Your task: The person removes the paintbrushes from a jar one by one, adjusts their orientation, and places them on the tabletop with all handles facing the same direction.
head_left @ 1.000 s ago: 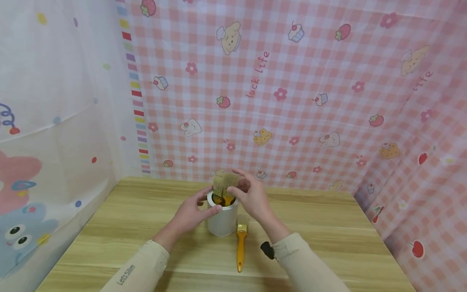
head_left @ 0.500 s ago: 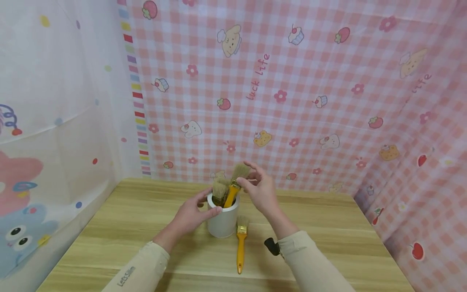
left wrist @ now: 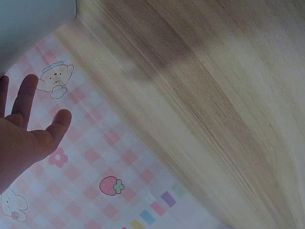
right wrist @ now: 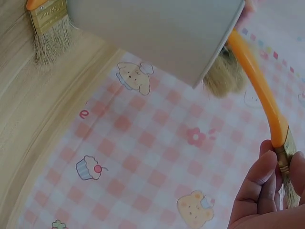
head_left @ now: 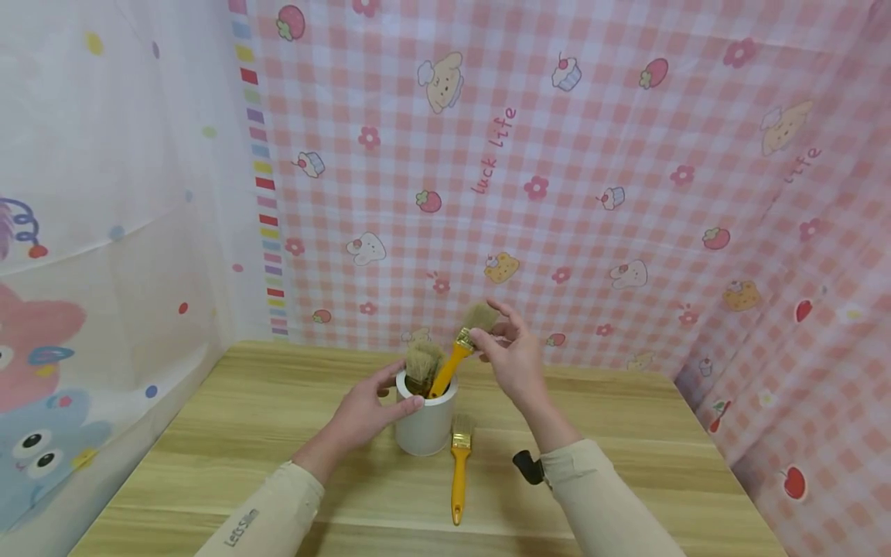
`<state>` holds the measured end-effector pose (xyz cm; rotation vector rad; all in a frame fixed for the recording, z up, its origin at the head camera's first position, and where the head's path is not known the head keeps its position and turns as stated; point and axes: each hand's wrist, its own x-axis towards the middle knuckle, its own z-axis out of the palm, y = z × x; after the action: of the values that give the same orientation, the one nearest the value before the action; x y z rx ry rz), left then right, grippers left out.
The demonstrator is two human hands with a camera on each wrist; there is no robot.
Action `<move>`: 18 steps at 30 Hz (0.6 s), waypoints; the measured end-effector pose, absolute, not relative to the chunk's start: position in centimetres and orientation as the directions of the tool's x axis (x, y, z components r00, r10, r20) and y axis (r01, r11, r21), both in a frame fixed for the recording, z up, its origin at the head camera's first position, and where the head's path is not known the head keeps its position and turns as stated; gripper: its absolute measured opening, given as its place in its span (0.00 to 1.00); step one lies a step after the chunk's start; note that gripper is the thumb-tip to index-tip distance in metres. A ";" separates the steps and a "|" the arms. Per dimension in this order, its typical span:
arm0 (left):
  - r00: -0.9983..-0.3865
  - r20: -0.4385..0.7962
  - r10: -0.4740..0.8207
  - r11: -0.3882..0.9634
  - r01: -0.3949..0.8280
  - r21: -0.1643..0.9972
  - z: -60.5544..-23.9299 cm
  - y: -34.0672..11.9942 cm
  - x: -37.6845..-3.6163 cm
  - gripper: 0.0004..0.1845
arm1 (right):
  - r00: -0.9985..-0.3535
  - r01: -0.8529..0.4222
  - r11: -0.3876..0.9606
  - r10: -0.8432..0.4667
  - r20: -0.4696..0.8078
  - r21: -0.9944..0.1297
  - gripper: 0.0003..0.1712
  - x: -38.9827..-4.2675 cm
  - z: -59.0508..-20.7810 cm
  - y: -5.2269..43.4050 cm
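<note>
Head view shows the right hand (head_left: pixel 517 362) pinching an orange-handled brush (head_left: pixel 455 352) at its metal ferrule, thumb and fingers (head_left: pixel 487 346) curled around it just below the pale bristles. The brush is tilted, bristles up and to the right, with the lower end of its handle inside the white cup (head_left: pixel 424 424). The left hand (head_left: pixel 363 408) wraps the cup's left side, thumb on the near wall and fingers curved around the rim. A second brush (head_left: pixel 421 363) stands in the cup, bristles up, just left of the orange handle. A third brush (head_left: pixel 457 468) lies flat on the wooden surface (head_left: pixel 209 456), just beside the cup's base on the right, bristles pointing away from the person.

Right wrist view shows the same pinch from below: fingers (right wrist: pixel 259 186) closed on the ferrule, the orange handle (right wrist: pixel 257 81) running up into the cup (right wrist: pixel 157 33). Left wrist view shows only part of the left hand (left wrist: pixel 24 133), some fingers fairly straight beside the cup wall. A pink checked cloth (head_left: pixel 592 178) hangs behind the surface.
</note>
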<state>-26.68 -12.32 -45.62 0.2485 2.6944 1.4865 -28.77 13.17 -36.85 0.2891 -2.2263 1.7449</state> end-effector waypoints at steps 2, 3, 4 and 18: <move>-0.986 0.031 0.167 0.525 0.115 0.843 -45.6 -12.3 -26.7 0.48 | -0.937 -0.328 0.218 0.048 0.345 -0.919 0.33 -28.9 -36.7 13.7; -0.985 0.033 0.168 0.525 0.118 0.843 -45.6 -12.3 -26.7 0.47 | -0.939 -0.322 0.202 0.060 0.340 -0.925 0.33 -29.0 -36.7 14.0; -0.985 0.035 0.169 0.525 0.120 0.842 -45.6 -12.3 -26.6 0.47 | -0.941 -0.313 0.182 0.071 0.330 -0.932 0.33 -29.1 -36.6 14.3; -0.987 0.028 0.156 0.533 0.108 0.839 -45.6 -12.1 -26.6 0.46 | -0.989 -0.113 0.019 0.091 0.114 -0.993 0.35 -29.7 -37.5 20.1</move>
<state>-26.63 -12.09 -45.55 0.2328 2.7065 1.4762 -29.74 20.11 -37.49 0.0228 -2.1326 2.1037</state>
